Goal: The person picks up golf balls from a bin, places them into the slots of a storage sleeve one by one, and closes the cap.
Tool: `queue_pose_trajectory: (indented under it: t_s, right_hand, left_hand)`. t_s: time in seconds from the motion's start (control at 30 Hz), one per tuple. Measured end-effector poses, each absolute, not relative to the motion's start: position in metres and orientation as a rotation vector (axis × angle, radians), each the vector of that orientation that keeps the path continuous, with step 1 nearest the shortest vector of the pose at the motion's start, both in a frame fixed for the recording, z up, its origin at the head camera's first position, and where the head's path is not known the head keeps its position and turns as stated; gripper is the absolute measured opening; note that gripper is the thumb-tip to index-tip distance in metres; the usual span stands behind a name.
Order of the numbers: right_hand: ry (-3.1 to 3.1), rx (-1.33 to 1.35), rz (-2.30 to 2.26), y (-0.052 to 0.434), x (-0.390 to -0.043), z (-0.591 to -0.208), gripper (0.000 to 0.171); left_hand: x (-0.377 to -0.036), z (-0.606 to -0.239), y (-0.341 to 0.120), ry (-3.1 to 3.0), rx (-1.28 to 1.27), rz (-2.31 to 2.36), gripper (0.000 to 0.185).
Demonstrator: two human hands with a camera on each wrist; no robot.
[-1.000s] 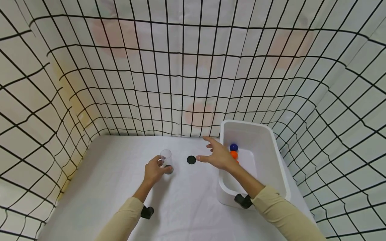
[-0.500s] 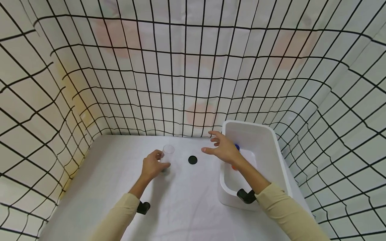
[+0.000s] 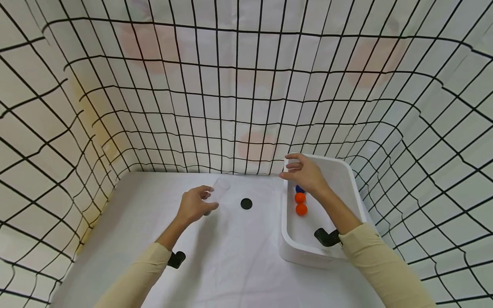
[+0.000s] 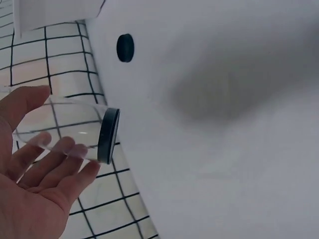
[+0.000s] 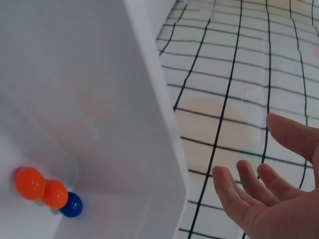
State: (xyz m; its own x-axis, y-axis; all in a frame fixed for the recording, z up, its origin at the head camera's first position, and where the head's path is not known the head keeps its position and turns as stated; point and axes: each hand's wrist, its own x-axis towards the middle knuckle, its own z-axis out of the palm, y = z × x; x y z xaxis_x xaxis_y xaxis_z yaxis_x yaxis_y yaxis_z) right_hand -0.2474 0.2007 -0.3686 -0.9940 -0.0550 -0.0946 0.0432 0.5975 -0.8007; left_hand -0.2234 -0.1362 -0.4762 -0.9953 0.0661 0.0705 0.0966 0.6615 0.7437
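While a white cloth covers the table [image 3: 239,256] and white sheeting with a black grid [image 3: 231,85] walls it on three sides, the left hand [image 3: 194,206] grips a tilted clear plastic tube with a black cap [image 4: 65,128] above it. Nearby lies a black round lid [image 3: 246,203]. The right hand [image 3: 306,173], fingers relaxed and holding nothing, hovers over the white rectangular plastic bin [image 3: 352,188] holding two orange balls [image 3: 301,203] and a blue one.

— Where is the head view looking from?
— It is looking forward and down over the table [image 3: 239,265] (taking in both arms).
— And the wrist views?
— Each is sitting close: the left facing the black disc [image 4: 125,48], the right facing the white bin [image 5: 99,99], both also showing from the head.
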Motion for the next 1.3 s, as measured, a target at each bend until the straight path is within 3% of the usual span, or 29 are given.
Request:
queue_pose_trajectory:
  t_s: [0.53, 1.3]
  right_hand:
    - [2.688, 0.105, -1.296, 0.249, -0.282, -0.413, 0.054]
    - [2.533, 0.116, -0.984, 0.287, -0.294, -0.495, 0.047]
  left_hand:
    - [-0.224, -0.446, -0.143, -2.873, -0.202, -1.157, 0.050]
    - [-0.222, -0.453, -0.144, -2.902, -0.225, -1.103, 0.052]
